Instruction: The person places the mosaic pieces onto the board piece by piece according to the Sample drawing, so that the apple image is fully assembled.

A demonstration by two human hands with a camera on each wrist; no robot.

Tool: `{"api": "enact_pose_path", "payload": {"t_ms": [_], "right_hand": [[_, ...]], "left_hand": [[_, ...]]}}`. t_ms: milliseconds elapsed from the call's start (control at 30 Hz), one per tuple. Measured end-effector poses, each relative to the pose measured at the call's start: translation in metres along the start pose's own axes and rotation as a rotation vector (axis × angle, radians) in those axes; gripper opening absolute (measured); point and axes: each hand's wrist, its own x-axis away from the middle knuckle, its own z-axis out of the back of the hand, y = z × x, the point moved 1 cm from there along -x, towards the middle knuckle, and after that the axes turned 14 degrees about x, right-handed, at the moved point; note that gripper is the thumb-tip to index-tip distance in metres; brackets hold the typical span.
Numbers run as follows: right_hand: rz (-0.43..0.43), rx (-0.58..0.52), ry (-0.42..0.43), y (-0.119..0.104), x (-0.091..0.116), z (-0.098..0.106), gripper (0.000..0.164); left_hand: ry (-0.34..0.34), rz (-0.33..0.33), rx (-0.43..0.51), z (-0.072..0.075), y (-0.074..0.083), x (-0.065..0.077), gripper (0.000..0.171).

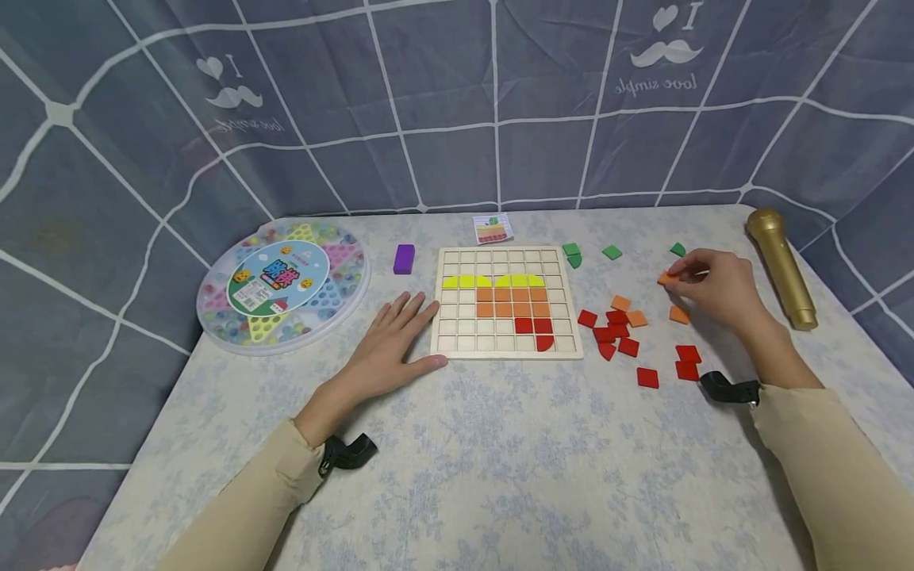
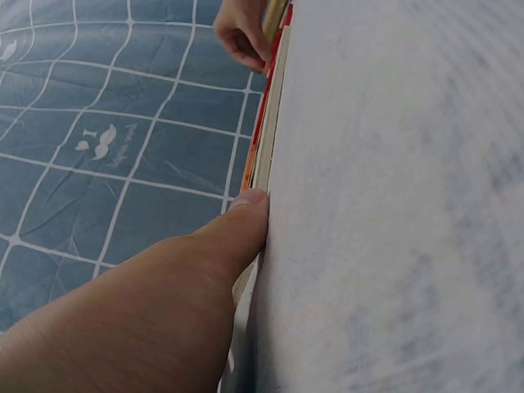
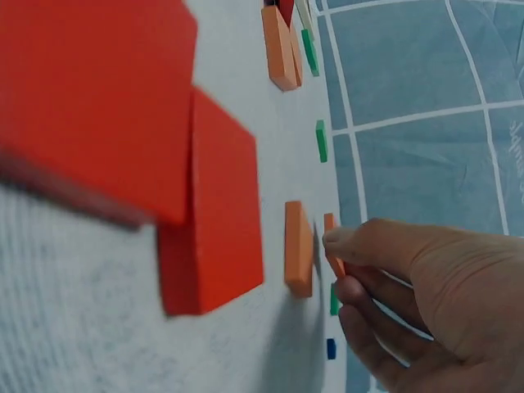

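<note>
My right hand (image 1: 721, 287) pinches an orange square tile (image 3: 332, 246) between thumb and fingertips, at the right of the table. Below it lies another orange tile (image 1: 679, 315), and a green tile (image 1: 677, 249) is just behind. My left hand (image 1: 389, 342) rests palm down with fingers extended, fingertips and thumb at the left edge of a wooden grid board (image 1: 457, 342). On the board sit a row of yellow pieces (image 1: 467, 281), two rows of orange squares (image 1: 503, 301), and red pieces (image 1: 532, 326) at the lower right.
Loose red tiles (image 1: 647, 377) and orange tiles lie right of the board, with green tiles (image 1: 612, 252) behind. A picture card (image 1: 493, 228) and purple block (image 1: 404, 259) stand farther back. A round bead case (image 1: 343, 305) is left; a gold microphone-shaped object (image 1: 784, 274) lies right.
</note>
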Motion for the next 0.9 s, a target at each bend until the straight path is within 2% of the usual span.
{"api": "enact_pose_path", "payload": {"t_ms": [100, 267, 367, 633, 900], "right_hand": [[0.014, -0.006, 0.006, -0.007, 0.001, 0.002, 0.024], [0.038, -0.037, -0.065, -0.031, -0.001, 0.003, 0.026], [0.088, -0.046, -0.097, -0.051, -0.002, -0.001, 0.026], [0.179, -0.095, -0.114, -0.112, -0.004, -0.014, 0.02], [0.316, -0.165, -0.164, -0.167, -0.009, -0.04, 0.016]], "left_hand": [[-0.002, 0.003, -0.001, 0.0, 0.0, 0.0, 0.091], [-0.006, 0.006, -0.005, 0.0, 0.0, 0.0, 0.091], [-0.005, 0.005, -0.006, -0.001, 0.0, 0.0, 0.091], [-0.002, 0.005, -0.004, -0.001, 0.0, 0.0, 0.091], [-0.001, 0.0, -0.014, -0.002, -0.003, 0.0, 0.091]]}}
